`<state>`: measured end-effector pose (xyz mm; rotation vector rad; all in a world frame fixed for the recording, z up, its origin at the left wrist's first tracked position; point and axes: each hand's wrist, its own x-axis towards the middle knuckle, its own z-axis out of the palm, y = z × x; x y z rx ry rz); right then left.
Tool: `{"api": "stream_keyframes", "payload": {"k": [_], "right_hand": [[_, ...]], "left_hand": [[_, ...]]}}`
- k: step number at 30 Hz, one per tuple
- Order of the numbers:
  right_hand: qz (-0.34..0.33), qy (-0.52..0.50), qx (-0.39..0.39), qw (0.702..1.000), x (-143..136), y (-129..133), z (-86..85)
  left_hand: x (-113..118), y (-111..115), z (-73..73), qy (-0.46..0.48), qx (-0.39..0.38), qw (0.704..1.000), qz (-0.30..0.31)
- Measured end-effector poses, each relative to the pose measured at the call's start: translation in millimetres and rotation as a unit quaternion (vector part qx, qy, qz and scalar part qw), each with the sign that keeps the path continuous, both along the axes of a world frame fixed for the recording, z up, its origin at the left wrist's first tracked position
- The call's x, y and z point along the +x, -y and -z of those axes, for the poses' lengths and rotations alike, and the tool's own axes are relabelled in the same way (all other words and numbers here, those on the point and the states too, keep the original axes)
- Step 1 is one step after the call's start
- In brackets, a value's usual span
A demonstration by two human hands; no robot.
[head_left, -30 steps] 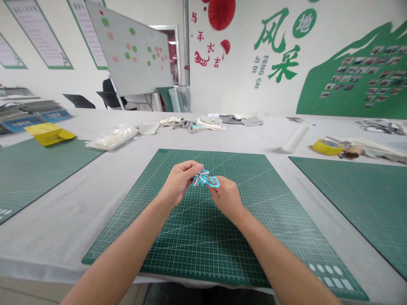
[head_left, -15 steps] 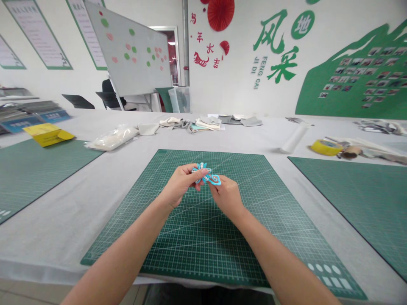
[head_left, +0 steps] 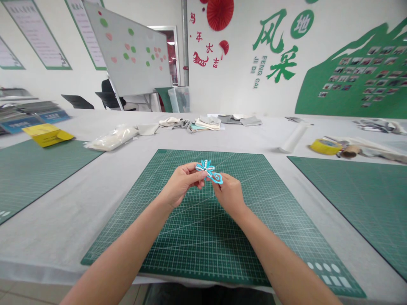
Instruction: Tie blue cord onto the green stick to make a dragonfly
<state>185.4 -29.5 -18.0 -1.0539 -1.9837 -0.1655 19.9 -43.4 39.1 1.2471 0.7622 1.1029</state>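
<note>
Between my hands, above the green cutting mat (head_left: 203, 237), is a bright blue flower ornament (head_left: 206, 165) with rows of white beads along its petals. A curled blue loop with a spiral inside sticks out at its lower right. My left hand (head_left: 180, 183) is closed on the flower's left and lower side, thumb across the front. My right hand (head_left: 231, 192) pinches the curled loop at its right edge. The right fingertips are partly hidden behind the loop and the hand.
More cutting mats (head_left: 356, 190) lie to the right and left. Farther back are a yellow packet (head_left: 47, 134), a plastic bag (head_left: 112, 138), fabric scraps (head_left: 208, 123), a yellow tape roll (head_left: 326, 146) and a cardboard tube (head_left: 350, 151). Magazines (head_left: 32, 114) are stacked at far left.
The flower has turned to face me more and shifted slightly up and right. My left thumb now sits lower on it, so more beaded petals show. Both hands keep their hold.
</note>
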Motion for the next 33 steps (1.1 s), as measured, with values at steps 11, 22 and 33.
{"api": "stream_keyframes", "payload": {"k": [11, 22, 33], "right_hand": [[-0.006, -0.101, -0.102, 0.990, -3, 3, -8.8], [-0.157, -0.431, -0.321, 0.829, -10, 2, -17.1], [-0.126, -0.428, -0.328, 0.833, -9, 0, -13.6]], "left_hand": [[1, -1, 1.4, 0.010, 0.021, 0.999, -0.026], [9, -10, 22.6, -0.159, -0.006, 0.987, 0.033], [14, -9, 24.8, -0.103, -0.025, 0.994, -0.018]]}}
